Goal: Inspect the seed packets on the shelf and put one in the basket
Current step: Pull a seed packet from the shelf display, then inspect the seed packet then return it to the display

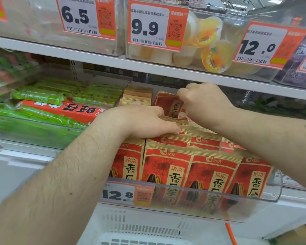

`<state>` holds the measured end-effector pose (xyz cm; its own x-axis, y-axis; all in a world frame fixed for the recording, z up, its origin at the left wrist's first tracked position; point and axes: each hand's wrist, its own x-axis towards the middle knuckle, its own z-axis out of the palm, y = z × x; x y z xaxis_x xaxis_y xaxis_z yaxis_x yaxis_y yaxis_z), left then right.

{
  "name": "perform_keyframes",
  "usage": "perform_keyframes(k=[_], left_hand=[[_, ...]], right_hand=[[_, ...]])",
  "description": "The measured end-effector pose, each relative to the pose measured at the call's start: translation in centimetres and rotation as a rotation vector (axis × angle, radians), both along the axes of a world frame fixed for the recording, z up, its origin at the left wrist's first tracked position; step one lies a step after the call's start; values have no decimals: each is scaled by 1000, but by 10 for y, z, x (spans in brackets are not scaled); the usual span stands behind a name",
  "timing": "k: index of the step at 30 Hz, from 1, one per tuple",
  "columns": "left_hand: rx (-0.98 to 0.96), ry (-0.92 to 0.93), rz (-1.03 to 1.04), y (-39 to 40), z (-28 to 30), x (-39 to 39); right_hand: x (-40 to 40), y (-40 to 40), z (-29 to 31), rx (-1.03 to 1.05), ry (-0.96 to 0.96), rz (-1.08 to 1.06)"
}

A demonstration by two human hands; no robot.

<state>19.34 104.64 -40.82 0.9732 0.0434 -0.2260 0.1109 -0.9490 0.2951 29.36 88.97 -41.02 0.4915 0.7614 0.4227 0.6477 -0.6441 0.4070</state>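
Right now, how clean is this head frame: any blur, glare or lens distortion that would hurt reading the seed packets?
Head view: front seed packets print sharp; green snack bars at left smear with motion blur; the clear bin front throws reflections over the packets' lower halves; shelf edge bows from the wide lens; both the left hand and right hand stay crisp, lighting even.

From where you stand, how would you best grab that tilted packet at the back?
Probably by its top edge, from above: the tilted packet leans free there, while rows in front wall in its lower part. The right hand already pinches that edge.
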Motion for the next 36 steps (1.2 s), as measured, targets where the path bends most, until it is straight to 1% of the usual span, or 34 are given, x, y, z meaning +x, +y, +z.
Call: perform_keyframes(k=[2, 3, 6, 9, 10, 16, 18, 19, 20, 22, 24, 26, 27, 29, 31, 32, 35, 36], left_hand=[[-2, -3, 1, 0, 0, 0], [1, -4, 3, 0, 0, 0], [2, -9, 3, -2, 1, -1], [-10, -10, -6, -3, 1, -2], [-14, -13, -8, -3, 1, -2], [-4, -34, -14, -3, 2, -3], [-1, -51, -21, -4, 1, -2], [5, -60, -24, -4, 1, -2], [15, -69, -28, -3, 1, -2], [40, -79, -37, -3, 2, -3], [56, -74, -42, -4, 3, -5], [66, -61, -35, -5, 5, -6], [74, -54, -32, -4, 5, -6], [82, -43, -29, -4, 4, -5], [71, -36, -25, -3, 3, -5], [62, -37, -22, -3, 2, -4], [31, -45, -22, -2, -1, -2], [22, -45, -19, -1, -1, -1]], right_hand=[[-6, 0, 5, -76, -55, -14], [-7, 4, 6, -107, -44, -47], [3, 22, 0, -138, 127, -134], [25, 29, 0, -23, 491, -236], [32, 29, 1, 19, 574, -273], [49, 44, -7, 36, 666, -435], [50, 51, -3, 87, 748, -494], [52, 52, -1, 132, 825, -520], [53, 51, 1, 218, 941, -547], [54, 45, 4, 459, 1204, -579], [53, 40, 3, 594, 1367, -536], [55, 37, 2, 688, 1451, -441], [53, 37, 3, 687, 1476, -399], [48, 37, 4, 620, 1486, -331], [41, 36, 6, 506, 1419, -295], [37, 36, 7, 404, 1315, -302], [26, 38, 6, 33, 843, -368], [22, 38, 4, -40, 745, -353]])
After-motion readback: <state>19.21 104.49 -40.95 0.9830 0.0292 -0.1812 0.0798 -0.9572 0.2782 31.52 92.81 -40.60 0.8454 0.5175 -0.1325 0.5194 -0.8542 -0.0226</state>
